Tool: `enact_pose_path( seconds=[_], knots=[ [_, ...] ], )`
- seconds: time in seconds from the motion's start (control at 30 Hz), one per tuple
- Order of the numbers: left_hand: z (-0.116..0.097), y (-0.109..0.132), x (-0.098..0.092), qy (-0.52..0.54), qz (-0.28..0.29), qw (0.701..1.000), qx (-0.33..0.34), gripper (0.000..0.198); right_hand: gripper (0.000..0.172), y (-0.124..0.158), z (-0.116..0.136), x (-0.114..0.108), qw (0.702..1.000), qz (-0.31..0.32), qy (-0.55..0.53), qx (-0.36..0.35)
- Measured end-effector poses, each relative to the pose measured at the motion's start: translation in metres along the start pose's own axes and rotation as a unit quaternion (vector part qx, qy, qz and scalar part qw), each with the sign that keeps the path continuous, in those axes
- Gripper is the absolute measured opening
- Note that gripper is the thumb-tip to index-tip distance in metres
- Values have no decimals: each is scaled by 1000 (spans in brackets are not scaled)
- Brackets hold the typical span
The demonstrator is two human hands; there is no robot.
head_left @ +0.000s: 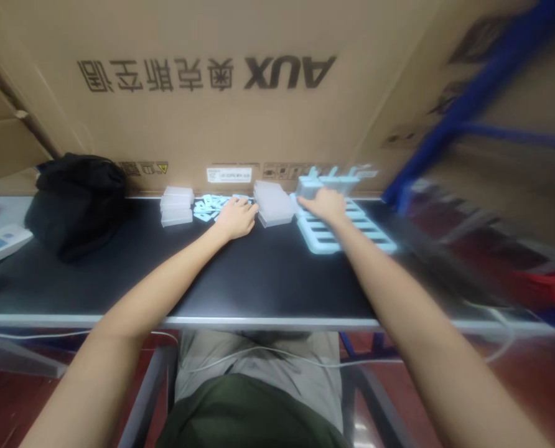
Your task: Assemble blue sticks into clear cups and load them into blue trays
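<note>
My left hand (236,218) rests with curled fingers at the right side of a loose pile of small light blue flat pieces (207,207). Its fingertips come close to a stack of frosted translucent boxes (274,204); whatever lies under them is hidden. My right hand (325,205) is at the back left of a light blue slotted rack (326,245), against clear boxes with light blue tops (347,183). The right thumb points left, while the other fingers are mostly hidden, so its hold cannot be made out. Another frosted stack (177,206) stands left of the pile.
A large cardboard carton (212,124) walls off the back of the black tabletop (259,280). At left lie a black cloth bag (79,202) and a white device (2,242). A blue metal frame (464,112) slants on the right. A white cable (287,354) hangs below the front edge.
</note>
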State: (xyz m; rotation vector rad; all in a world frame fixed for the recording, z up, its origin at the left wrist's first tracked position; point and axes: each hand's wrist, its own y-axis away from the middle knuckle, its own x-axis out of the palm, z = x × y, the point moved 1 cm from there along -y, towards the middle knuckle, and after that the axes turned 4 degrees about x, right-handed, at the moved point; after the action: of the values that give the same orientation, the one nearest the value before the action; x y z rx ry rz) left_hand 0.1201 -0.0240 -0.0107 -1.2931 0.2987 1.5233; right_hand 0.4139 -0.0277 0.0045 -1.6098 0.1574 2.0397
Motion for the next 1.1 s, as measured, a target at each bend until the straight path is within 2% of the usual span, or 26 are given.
enact_pose_path(
  seconds=[0.17, 0.33, 0.53, 0.63, 0.77, 0.9, 1.0, 1.1],
  knots=[
    [0, 3, 2, 5, -27, 1000, 5, 22, 87, 0, 0, 0, 1000, 0, 7, 2],
    [0, 5, 2, 5, -23, 1000, -17, 24, 87, 1, -2, 0, 1000, -5, 12, 6],
    [-2, 9, -9, -4, -25, 1000, 1, 22, 87, 10, 3, -3, 1000, -28, 8, 2],
    [4, 10, -18, -11, -35, 999, 19, 21, 88, 12, 3, -8, 999, -31, -24, -3],
    [31, 21, -43, -10, -52, 999, -6, 20, 79, 12, -6, -25, 995, -18, -98, -29],
    [77, 56, -75, 73, -15, 997, -31, 18, 51, 16, -9, -50, 978, -66, -179, -84],
    [111, 96, -89, 154, 14, 987, -54, 36, 38, 28, 5, -64, 964, -87, -208, -144],
    [133, 134, -92, 164, 29, 981, -104, 45, 37, 48, 36, -74, 965, -79, -176, -176]
  ],
)
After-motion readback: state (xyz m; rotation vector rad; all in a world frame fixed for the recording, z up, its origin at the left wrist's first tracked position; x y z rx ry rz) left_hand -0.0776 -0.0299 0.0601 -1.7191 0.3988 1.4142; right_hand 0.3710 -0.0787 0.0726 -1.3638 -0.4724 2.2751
